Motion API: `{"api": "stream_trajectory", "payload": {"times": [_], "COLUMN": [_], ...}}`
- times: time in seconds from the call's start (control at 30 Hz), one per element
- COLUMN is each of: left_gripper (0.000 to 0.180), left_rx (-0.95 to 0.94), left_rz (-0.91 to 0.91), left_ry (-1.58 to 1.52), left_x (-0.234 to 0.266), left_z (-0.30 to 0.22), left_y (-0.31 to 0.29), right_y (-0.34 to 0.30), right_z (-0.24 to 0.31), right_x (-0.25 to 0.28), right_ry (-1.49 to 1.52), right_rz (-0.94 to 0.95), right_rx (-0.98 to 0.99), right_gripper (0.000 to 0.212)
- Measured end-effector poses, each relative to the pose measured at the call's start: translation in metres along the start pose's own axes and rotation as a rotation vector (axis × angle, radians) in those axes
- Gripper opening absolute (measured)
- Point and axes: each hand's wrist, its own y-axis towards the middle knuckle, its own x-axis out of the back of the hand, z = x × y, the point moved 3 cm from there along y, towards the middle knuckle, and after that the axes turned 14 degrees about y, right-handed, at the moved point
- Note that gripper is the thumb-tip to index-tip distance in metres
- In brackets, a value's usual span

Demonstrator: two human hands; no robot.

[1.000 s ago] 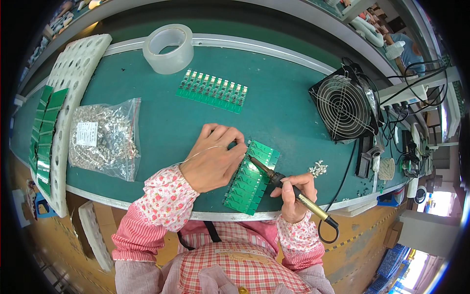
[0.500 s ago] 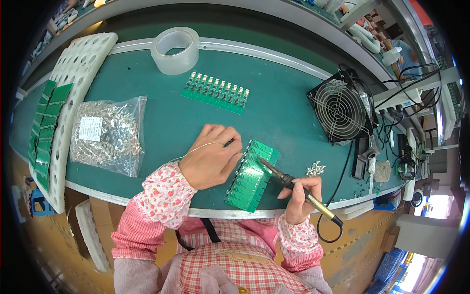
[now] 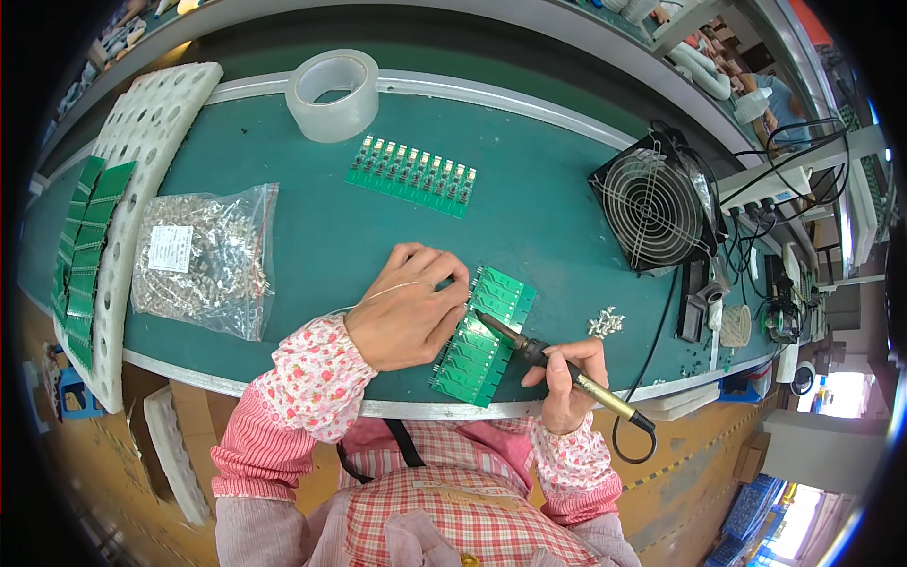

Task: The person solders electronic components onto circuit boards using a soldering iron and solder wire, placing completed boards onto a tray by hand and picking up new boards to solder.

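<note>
My right hand (image 3: 569, 386) grips a soldering iron (image 3: 595, 389) like a pen, its tip touching or just above the left part of a green circuit board (image 3: 491, 340). The board lies near the table's front edge. My left hand (image 3: 406, 307) rests at the board's left edge with fingers curled. A thin pale wire, seemingly solder wire (image 3: 378, 294), runs across its back to the fingers; the fingertips are hidden. Small silvery metal parts (image 3: 606, 323) lie in a pile right of the board. A second board (image 3: 412, 178), fitted with a row of components, lies farther back.
A tape roll (image 3: 333, 94) stands at the back. A clear bag of metal parts (image 3: 203, 260) lies left, beside a white foam tray (image 3: 142, 142) carrying green boards (image 3: 90, 255). At right are a black fan (image 3: 652, 208), cables (image 3: 756, 246) and an iron stand (image 3: 701, 307).
The soldering iron's tip has moved left and slightly down across the board, my right hand shifting with it. My left hand stays at the board's left edge.
</note>
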Motion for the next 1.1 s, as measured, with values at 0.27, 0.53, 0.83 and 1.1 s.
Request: {"api": "stream_trajectory", "payload": {"times": [0.27,0.53,0.83,1.1], "left_gripper": [0.011,0.013,0.011,0.011], "left_rx": [-0.007,0.004,-0.012,-0.006], "left_rz": [0.0,0.016,0.023,0.002], "left_ry": [0.012,0.011,0.015,0.021], "left_x": [-0.0014,-0.0025,-0.0016,-0.0031], "left_z": [-0.0009,0.0039,0.0022,0.0017], "left_y": [0.0013,0.0007,0.0009,0.0021], "right_y": [0.0032,0.004,0.0024,0.0036], "right_z": [-0.0007,0.0021,0.0025,-0.0016], "right_x": [-0.0032,-0.0046,-0.004,-0.0032], "right_ry": [-0.029,-0.115,-0.105,-0.067], "right_rz": [0.039,0.12,0.104,0.066], "right_rx": [-0.011,0.015,0.027,0.017], "right_gripper": [0.011,0.017,0.017,0.012]}}
